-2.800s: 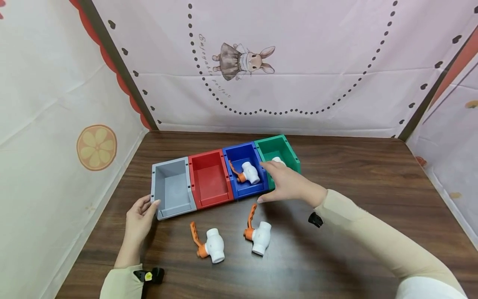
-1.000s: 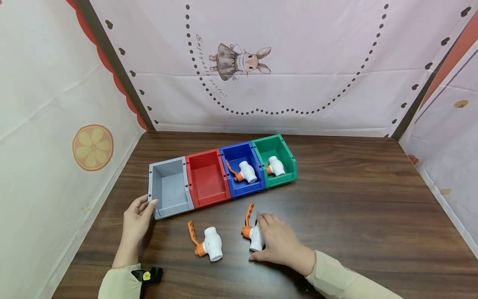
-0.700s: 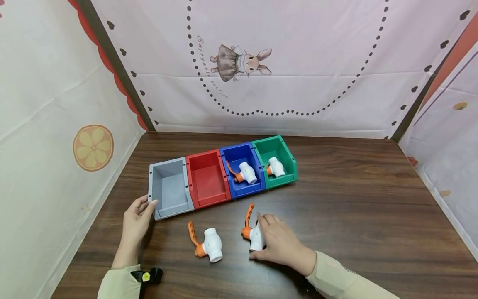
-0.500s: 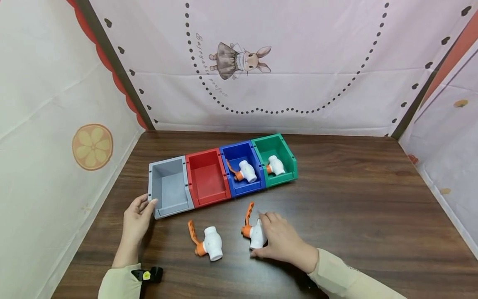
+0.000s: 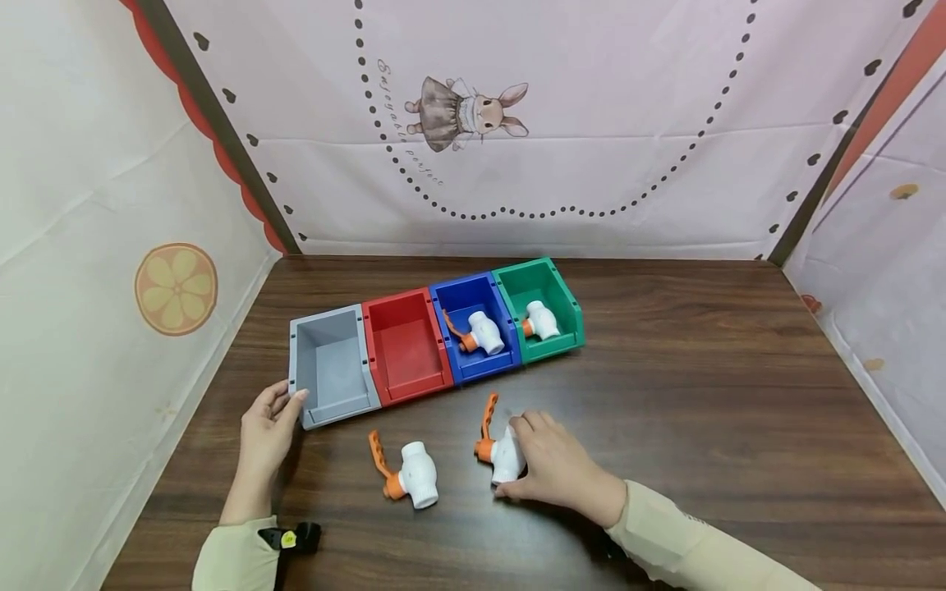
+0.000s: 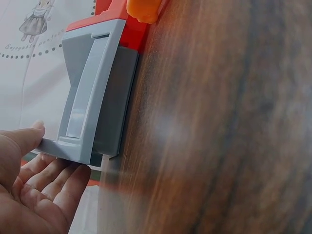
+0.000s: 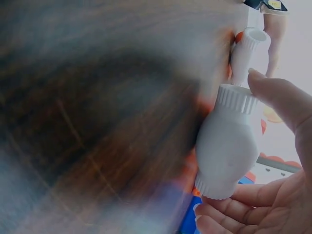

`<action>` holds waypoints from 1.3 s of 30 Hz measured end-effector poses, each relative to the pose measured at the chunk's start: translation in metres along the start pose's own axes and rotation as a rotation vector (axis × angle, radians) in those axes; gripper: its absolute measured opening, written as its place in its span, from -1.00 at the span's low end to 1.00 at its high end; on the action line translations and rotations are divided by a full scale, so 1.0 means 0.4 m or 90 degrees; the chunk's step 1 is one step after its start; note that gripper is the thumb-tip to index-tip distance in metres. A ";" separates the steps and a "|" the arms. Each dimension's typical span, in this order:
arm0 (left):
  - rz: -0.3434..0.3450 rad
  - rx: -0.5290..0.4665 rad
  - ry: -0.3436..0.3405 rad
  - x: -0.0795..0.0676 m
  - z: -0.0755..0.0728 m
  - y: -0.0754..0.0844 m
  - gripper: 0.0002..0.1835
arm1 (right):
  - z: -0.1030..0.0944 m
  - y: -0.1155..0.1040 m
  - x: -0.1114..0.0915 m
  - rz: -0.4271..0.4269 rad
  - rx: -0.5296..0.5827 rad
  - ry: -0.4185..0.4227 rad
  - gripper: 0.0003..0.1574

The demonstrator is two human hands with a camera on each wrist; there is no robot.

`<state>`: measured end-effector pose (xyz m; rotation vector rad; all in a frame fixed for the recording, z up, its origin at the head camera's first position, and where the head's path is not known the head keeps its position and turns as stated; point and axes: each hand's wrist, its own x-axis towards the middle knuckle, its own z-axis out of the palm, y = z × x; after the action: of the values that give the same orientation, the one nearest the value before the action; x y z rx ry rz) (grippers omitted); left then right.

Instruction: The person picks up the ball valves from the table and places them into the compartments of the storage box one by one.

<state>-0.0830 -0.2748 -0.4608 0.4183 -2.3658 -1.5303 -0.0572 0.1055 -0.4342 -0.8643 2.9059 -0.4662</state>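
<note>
My left hand (image 5: 265, 432) grips the near left corner of the grey bin (image 5: 336, 365), thumb over the rim and fingers outside it, as the left wrist view also shows. My right hand (image 5: 559, 468) holds a white ball valve (image 5: 506, 456) with an orange lever. In the right wrist view, its thumb is at one end of the white valve body (image 7: 226, 141) and its fingers are at the other. That valve lies on the table. A second ball valve (image 5: 419, 475) lies to its left, lever pointing away from me.
A red bin (image 5: 408, 345), a blue bin (image 5: 461, 297) and a green bin (image 5: 528, 279) continue the row right of the grey one. One ball valve (image 5: 485, 333) lies in the blue bin, another valve (image 5: 543, 320) in the green. Fabric walls surround the brown table (image 5: 702, 394).
My right hand has moved from the green bin, where a valve now lies in plain view, down to the right-hand valve on the table. My left hand has stayed on the grey bin.
</note>
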 end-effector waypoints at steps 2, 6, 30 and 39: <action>0.020 -0.010 0.004 0.001 -0.001 -0.001 -0.53 | -0.001 -0.001 0.002 -0.002 0.003 0.000 0.05; 0.046 -0.035 0.010 0.001 -0.002 -0.001 -0.52 | -0.003 -0.002 0.005 -0.010 0.009 -0.002 0.03; -0.014 -0.001 -0.003 0.001 -0.009 0.003 -0.55 | -0.028 0.003 0.025 -0.032 0.064 -0.042 -0.02; -0.018 -0.007 0.003 -0.003 -0.005 0.007 -0.59 | -0.081 -0.001 0.041 -0.026 0.101 -0.051 -0.08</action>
<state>-0.0815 -0.2750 -0.4576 0.4528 -2.3564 -1.5532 -0.0758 0.1047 -0.4029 -0.8976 2.7394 -0.6388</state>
